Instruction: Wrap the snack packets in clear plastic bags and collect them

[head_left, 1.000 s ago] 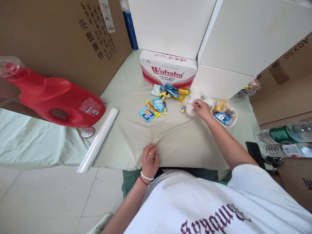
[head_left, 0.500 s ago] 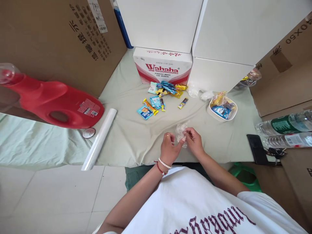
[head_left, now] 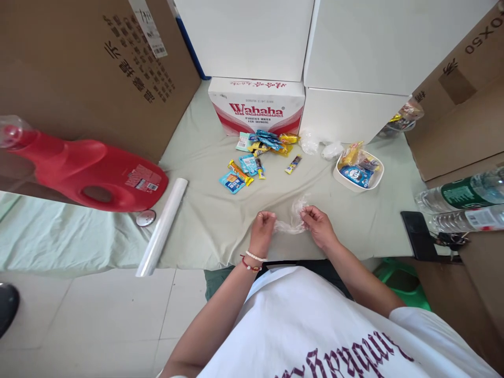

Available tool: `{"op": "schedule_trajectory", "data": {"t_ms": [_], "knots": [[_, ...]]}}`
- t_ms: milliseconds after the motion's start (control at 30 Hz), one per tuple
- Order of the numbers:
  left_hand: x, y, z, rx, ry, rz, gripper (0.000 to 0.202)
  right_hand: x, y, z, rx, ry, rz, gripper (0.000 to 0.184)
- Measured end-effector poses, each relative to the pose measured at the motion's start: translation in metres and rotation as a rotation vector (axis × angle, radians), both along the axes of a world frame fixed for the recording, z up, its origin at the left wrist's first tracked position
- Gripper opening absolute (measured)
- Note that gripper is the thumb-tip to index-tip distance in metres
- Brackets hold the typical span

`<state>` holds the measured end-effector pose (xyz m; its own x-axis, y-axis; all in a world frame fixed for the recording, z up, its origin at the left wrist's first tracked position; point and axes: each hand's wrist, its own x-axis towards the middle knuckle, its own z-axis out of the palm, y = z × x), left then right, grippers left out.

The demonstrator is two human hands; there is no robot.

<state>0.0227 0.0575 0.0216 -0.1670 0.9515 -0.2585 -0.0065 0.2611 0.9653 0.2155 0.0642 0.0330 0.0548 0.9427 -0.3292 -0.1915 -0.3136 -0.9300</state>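
Pinching clear plastic [head_left: 290, 227], hands [head_left: 319, 227] apart

Pale, thinly jointed floor tiles [head_left: 114, 315] at lower left. Cloth-draped table [head_left: 214, 231], light green, creased. Along its back, smooth white box-like units [head_left: 244, 42], close together. Brown printed cartons [head_left: 79, 63] at both sides. Green stool-like piece [head_left: 407, 286] low right, partly hidden. Soft light.
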Motion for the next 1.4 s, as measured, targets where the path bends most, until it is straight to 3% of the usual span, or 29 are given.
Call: {"op": "schedule_trajectory", "data": {"t_ms": [133,233,367,500,633,833,1000,1100,1233,1300,1400], "knots": [[0.015,-0.001,0.008,0.219,0.328,-0.211,0.044,-0.006,-0.004,0.002,0.05,0.011,0.068,0.033],[0.019,0.002,0.007,0.153,0.364,-0.294,0.022,-0.006,-0.005,0.004,0.072,0.024,0.165,0.04],[0.016,0.006,0.002,0.014,0.124,-0.167,0.02,-0.003,-0.005,0.005,0.083,-0.003,0.238,0.043],[0.005,0.009,-0.002,-0.06,-0.045,-0.099,0.026,0.001,-0.003,0.006,0.066,-0.055,0.176,0.035],[-0.01,0.008,0.003,-0.12,-0.176,-0.076,0.033,0.01,0.0,0.004,0.038,-0.125,0.085,0.029],[-0.015,0.001,0.015,-0.248,-0.319,-0.033,0.05,0.019,-0.001,0.004,0.057,-0.122,0.077,0.027],[0.002,0.0,0.021,-0.448,-0.364,-0.086,0.058,0.01,-0.007,0.009,0.171,-0.167,0.196,0.025],[0.011,0.004,0.02,-0.448,-0.432,-0.082,0.044,0.0,-0.021,0.017,0.319,-0.293,0.302,0.021],[0.01,0.008,0.018,-0.415,-0.525,-0.05,0.037,-0.006,-0.041,0.027,0.586,-0.48,0.563,0.022],[0.009,0.008,0.017,-0.391,-0.566,-0.022,0.038,-0.002,-0.044,0.025,0.56,-0.543,0.485,0.024],[0.01,0.004,0.015,-0.31,-0.557,-0.004,0.039,0.006,-0.034,0.014,0.37,-0.62,0.118,0.034]]}}
